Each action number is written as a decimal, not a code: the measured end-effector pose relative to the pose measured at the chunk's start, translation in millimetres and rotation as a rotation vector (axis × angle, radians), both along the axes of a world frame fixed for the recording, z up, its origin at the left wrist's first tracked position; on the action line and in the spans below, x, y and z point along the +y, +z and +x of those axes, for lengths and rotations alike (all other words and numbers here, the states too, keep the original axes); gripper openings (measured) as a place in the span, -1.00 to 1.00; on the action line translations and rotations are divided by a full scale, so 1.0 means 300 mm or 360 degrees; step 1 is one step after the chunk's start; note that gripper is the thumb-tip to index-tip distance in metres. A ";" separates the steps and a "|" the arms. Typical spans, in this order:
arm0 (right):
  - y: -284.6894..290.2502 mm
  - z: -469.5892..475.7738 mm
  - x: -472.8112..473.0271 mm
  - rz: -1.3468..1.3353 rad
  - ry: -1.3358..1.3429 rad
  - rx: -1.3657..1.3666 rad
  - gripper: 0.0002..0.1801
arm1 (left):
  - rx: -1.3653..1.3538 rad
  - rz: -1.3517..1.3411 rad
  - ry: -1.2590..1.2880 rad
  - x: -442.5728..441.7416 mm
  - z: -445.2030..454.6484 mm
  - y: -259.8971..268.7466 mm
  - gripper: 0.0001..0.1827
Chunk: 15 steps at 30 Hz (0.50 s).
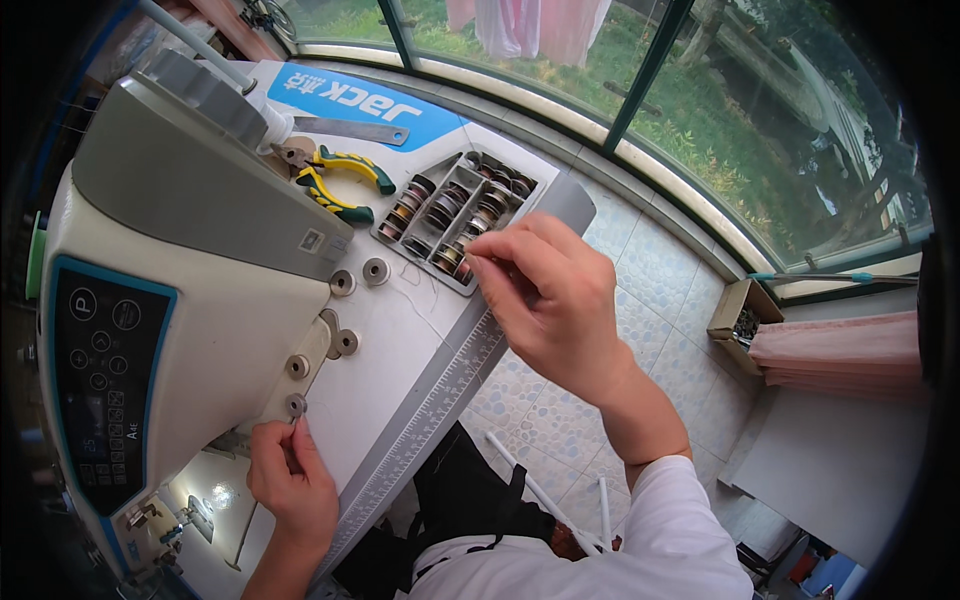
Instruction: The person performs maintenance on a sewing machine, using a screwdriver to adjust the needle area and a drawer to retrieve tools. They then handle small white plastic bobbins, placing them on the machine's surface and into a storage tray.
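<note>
My left hand (295,469) is low on the white sewing table (375,360), its thumb and forefinger meeting just under a metal bobbin (297,405); whether they grip it is unclear. Raised over the near corner of the divided bobbin tray (480,166), my right hand (551,292) pinches thumb and forefinger together. Anything between those fingertips is too small to make out. Wound bobbins in dark and light thread fill the tray. Several metal bobbins stand beside the sewing machine (202,300), one of them (376,271) nearest the tray. Loose thread (424,319) trails across the tabletop.
Pliers with yellow-green handles (345,187) and a steel ruler (352,130) lie behind the machine's arm, near a white thread cone (276,124). A printed measuring scale (427,409) runs along the table's front edge. Beyond the floor, a cardboard box (739,326) sits by the window.
</note>
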State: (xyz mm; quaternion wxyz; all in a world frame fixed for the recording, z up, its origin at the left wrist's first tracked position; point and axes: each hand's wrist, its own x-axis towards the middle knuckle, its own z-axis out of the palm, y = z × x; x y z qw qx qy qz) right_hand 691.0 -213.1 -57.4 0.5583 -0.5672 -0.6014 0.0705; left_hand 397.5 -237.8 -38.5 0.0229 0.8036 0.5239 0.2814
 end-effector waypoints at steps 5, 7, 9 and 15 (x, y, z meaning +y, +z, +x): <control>0.108 0.043 0.070 -0.0396 0.0162 -0.0622 -0.96 | -0.0057 -0.0013 0.0000 0.006 0.009 0.003 -0.84; 0.121 0.046 0.094 -0.0397 0.0164 -0.0858 -0.95 | -0.0082 -0.0021 -0.0016 0.009 0.006 -0.001 -0.84; 0.160 0.038 0.107 -0.0512 0.0223 -0.1026 -0.97 | -0.0092 -0.0026 -0.0024 0.009 -0.001 -0.008 -0.84; 0.228 0.003 0.149 -0.0676 0.0268 -0.1215 -0.93 | -0.0094 0.0046 -0.0089 0.015 -0.001 -0.008 -0.85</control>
